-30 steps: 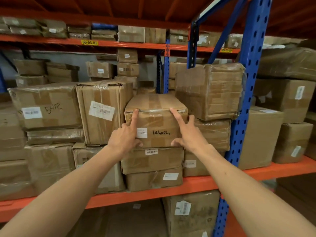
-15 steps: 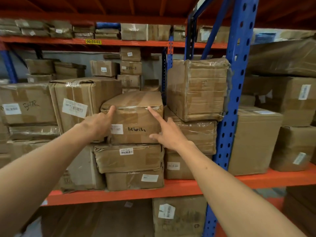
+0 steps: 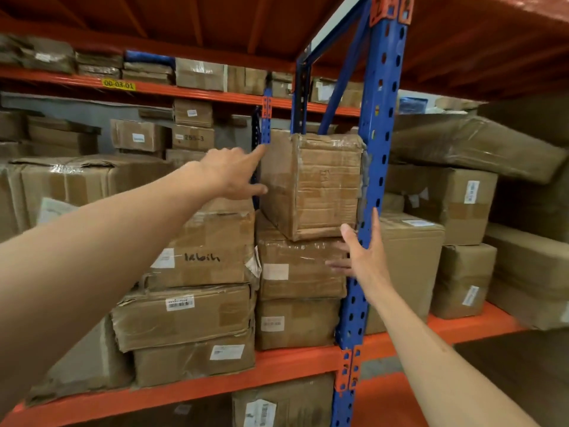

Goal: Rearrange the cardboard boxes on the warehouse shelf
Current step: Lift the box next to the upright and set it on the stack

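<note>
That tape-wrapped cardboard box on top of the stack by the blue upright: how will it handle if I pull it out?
The tape-wrapped cardboard box probably feels slick: glossy tape covers its faces. It overhangs the stack below, so it may tip forward early. Crumpled edges suggest soft corners. The left hand and right hand are both open.

Tape-wrapped cardboard box [image 3: 311, 183] atop stack, skewed, overhanging box below [image 3: 301, 269].

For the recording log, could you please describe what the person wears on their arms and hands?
Nothing shows: the left hand and right hand are bare, without gloves, rings or a watch, and both forearms are uncovered, with no sleeve in view.
</note>
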Tool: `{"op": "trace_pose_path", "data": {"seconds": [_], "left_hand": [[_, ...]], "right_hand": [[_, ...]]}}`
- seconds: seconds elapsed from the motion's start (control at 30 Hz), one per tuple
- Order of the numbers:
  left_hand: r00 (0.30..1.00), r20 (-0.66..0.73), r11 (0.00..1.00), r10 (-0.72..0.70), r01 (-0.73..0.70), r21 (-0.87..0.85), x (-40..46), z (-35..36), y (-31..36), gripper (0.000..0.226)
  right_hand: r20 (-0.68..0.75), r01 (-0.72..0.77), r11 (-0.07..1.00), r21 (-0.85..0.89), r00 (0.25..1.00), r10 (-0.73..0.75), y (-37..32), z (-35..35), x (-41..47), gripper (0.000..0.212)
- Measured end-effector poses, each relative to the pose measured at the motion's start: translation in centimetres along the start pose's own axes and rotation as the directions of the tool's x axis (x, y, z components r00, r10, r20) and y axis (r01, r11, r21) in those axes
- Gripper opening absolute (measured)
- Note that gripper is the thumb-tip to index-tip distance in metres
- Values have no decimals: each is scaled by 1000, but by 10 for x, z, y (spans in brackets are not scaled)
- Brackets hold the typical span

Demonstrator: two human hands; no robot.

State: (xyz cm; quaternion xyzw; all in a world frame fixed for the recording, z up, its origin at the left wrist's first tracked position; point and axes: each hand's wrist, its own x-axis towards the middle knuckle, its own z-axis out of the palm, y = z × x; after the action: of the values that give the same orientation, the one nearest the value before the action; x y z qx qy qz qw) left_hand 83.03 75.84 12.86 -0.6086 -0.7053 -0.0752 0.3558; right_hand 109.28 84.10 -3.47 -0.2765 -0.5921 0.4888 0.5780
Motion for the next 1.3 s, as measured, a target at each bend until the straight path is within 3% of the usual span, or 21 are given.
{"op": "trace_pose_path", "data": {"seconds": [0.13,0.37,0.53,0.7,0.83,0.93,1.0,1.07,1.17,1.3], "left_hand": [[996,43,981,77,-68,-182,34,0,40,104],[996,86,942,14,16,-336,80,-10,66,126],[985,131,829,112,-19,-560,89,-6,54,107],[993,84,822,82,-20,-569,80,2,21,98],[991,119,840,61,13,-543,72,2,6,95],[985,160,941,72,-15,-337,90,-16,23,117],[960,275,989,58,-17,-150,101,-31,40,141],[929,370,999,-7,24,-42,105,-39,53,157],[928,369,977,-46,120,-178,99,-37,61,151],[974,219,911,-64,146,-385,78,-32,64,125]], "right_hand": [[-7,-120,992,47,993,121,10,-1,-1,99],[-25,-243,951,189,967,253,24,15,13,108],[-112,-168,968,186,975,190,30,38,30,92],[-124,-156,931,331,971,207,32,69,34,79],[-92,-141,976,166,983,158,33,70,39,101],[36,-281,940,193,960,279,23,53,58,112],[219,-441,837,323,895,388,11,43,68,116],[306,-526,761,380,848,433,6,39,73,128],[316,-531,728,433,846,429,6,42,77,132],[193,-471,731,493,879,436,5,48,74,121]]}}
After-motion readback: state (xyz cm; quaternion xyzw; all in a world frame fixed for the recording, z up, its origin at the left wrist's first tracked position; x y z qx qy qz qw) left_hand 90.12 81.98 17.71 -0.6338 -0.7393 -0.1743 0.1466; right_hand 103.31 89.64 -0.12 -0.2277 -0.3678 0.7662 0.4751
